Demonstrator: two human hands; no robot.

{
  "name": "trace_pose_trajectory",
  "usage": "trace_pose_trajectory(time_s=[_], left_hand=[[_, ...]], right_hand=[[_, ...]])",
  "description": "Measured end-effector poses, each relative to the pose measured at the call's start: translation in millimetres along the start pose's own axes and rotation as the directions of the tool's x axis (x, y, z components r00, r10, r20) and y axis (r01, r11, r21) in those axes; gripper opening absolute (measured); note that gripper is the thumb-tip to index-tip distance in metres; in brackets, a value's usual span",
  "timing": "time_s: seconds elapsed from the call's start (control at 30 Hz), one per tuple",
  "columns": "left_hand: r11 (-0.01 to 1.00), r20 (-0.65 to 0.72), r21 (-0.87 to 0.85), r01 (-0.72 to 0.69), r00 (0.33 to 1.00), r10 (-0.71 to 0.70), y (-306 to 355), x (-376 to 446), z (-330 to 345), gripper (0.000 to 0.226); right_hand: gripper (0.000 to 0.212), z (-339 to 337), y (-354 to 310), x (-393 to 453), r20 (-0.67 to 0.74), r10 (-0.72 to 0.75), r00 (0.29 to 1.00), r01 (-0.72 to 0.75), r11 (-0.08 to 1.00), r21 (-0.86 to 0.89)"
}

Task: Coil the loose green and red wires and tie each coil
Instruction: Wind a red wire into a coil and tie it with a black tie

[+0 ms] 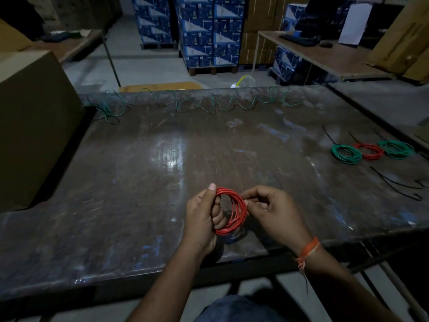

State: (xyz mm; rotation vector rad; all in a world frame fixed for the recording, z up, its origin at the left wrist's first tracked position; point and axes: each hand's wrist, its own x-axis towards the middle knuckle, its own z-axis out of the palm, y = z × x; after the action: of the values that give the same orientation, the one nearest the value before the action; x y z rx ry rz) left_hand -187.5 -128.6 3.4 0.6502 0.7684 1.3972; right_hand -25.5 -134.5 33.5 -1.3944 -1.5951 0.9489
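Observation:
A red wire coil (234, 211) is held upright just above the near edge of the dark table (139, 170). My left hand (202, 217) grips the coil's left side, thumb on top and fingers through the ring. My right hand (271, 209) pinches the coil's right side between thumb and forefinger. A long loose green wire (185, 104) lies in loops along the table's far edge. At the right sit three tied coils: a green coil (346, 155), a red coil (369, 151) and another green coil (397, 149).
Black cable ties (394, 182) lie on the table at the right, near the tied coils. A large cardboard box (30, 126) stands at the table's left end. Stacked blue boxes (209, 31) and another bench (325, 52) are behind.

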Motion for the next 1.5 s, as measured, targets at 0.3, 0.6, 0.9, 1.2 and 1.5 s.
trace_pose_trajectory(time_s=[0.3, 0.6, 0.9, 1.2, 1.5], left_hand=[[1.000, -0.033, -0.025, 0.004, 0.999, -0.005, -6, 8, -2, 0.040], [0.989, 0.058, -0.116, 0.094, 0.994, -0.088, -13, 9, 12, 0.039], [0.976, -0.188, 0.210, 0.047, 0.982, -0.007, -58, 47, 54, 0.049], [0.732, -0.284, 0.678, -0.070, 0.893, 0.348, -133, 110, 129, 0.050], [0.515, -0.057, 0.829, -0.218, 0.883, 0.465, -184, 130, 211, 0.036]], right_hand=[[0.002, 12, 5, -7, -0.018, 0.008, 1.000, -0.008, 1.000, 0.028], [0.014, 14, 24, -6, 0.075, 0.158, 0.985, -0.174, 0.909, 0.378], [0.023, -11, 61, 15, -0.021, 0.307, 0.951, -0.214, 0.709, 0.672], [0.035, -98, 109, 71, 0.101, 0.447, 0.889, -0.361, 0.546, 0.756], [0.080, -169, 158, 127, -0.240, 0.498, 0.833, -0.474, 0.867, 0.154]])
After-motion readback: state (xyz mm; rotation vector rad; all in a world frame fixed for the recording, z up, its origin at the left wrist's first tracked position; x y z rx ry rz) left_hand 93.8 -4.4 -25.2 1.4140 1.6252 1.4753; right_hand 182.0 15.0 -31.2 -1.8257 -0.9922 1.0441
